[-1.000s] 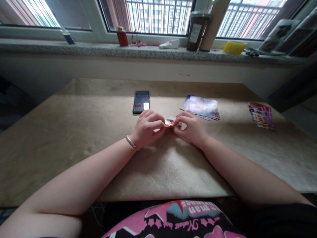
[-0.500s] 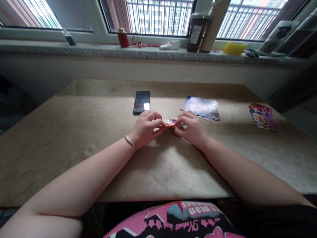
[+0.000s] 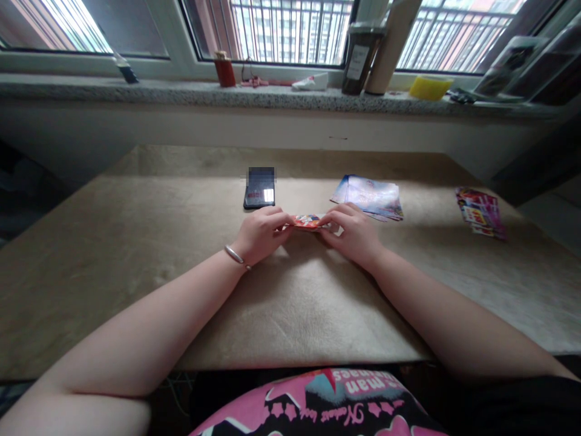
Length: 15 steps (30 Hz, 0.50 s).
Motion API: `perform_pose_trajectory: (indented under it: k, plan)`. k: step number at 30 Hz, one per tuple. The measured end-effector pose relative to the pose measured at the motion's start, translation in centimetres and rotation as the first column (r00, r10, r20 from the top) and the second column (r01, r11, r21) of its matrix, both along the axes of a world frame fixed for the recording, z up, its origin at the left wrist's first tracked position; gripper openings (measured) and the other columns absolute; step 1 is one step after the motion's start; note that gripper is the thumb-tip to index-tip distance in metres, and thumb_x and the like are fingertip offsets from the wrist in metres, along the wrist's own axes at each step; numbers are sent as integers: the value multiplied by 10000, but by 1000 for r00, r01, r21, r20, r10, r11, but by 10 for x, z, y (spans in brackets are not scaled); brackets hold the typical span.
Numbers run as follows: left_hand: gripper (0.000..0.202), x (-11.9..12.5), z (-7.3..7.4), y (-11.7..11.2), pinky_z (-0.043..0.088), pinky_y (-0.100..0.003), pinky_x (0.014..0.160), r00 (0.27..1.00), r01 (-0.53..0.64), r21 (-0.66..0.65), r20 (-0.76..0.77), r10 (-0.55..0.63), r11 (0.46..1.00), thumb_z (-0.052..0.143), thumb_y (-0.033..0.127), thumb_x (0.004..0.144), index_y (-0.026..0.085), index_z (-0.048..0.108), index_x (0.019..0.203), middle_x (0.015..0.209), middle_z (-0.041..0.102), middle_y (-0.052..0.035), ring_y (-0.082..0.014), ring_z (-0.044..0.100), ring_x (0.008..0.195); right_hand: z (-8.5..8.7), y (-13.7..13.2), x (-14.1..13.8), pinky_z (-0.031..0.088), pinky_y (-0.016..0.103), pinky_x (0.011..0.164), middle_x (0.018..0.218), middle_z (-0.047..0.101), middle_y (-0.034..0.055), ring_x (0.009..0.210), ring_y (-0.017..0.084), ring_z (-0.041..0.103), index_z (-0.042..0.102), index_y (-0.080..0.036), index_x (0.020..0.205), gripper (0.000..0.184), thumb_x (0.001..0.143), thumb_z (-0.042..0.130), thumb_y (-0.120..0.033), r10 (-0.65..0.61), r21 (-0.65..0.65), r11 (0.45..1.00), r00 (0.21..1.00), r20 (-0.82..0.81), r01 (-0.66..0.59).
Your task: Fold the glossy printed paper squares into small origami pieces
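A small folded piece of colourful paper [image 3: 307, 221] is pinched between both hands just above the beige table [image 3: 136, 242]. My left hand [image 3: 262, 235], with a silver bracelet on its wrist, grips the paper's left end with closed fingers. My right hand [image 3: 355, 233] grips the right end the same way. The paper shows red, white and blue print and lies almost flat between the fingertips. Much of it is hidden under the fingers.
A dark phone [image 3: 259, 189] lies just beyond my left hand. A stack of blue picture sheets [image 3: 370, 196] sits behind my right hand, and a pile of red-pink sheets [image 3: 480, 212] lies far right. The window sill [image 3: 181, 91] carries jars, a yellow tub and small items.
Both hands have shifted slightly away from me and the paper between them has been flattened out, now lying lower and more level than a second ago.
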<state>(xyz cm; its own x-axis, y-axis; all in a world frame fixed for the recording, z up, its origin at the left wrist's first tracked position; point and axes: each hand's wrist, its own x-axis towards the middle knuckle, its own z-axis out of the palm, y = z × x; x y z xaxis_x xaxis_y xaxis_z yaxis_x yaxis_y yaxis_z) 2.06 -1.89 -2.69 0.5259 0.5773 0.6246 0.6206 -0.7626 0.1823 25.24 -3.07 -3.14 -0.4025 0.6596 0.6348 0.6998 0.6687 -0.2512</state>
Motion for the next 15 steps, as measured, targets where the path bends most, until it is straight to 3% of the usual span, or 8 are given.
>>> perform_pose_trajectory:
  k: [3,9,15]
  plan:
    - [154,-1,-2,0,406,-209,542,999,-18,-62,33,20,998,559,254,843,189,697,817,640,631,0,-98,533,558,0,1,1,468,359,754,831,645,43,814,207,553,665,-226,795,41,773,631,-224,-7,2,1000,1000,14,7]
    - [220,2,0,-6,464,-188,534,978,-36,-283,189,92,958,549,333,877,192,691,969,822,721,-25,-93,621,596,1,0,-1,472,359,753,836,651,52,823,215,561,660,-217,820,56,770,646,-239,-18,-5,1000,1000,4,18]
    - [312,3,1,-2,459,-185,493,917,55,-404,382,114,913,541,437,877,154,667,849,669,683,-10,-99,606,562,0,0,-1,459,364,767,880,645,53,869,227,562,603,-223,847,104,761,649,-259,-26,-38,999,999,-23,25]
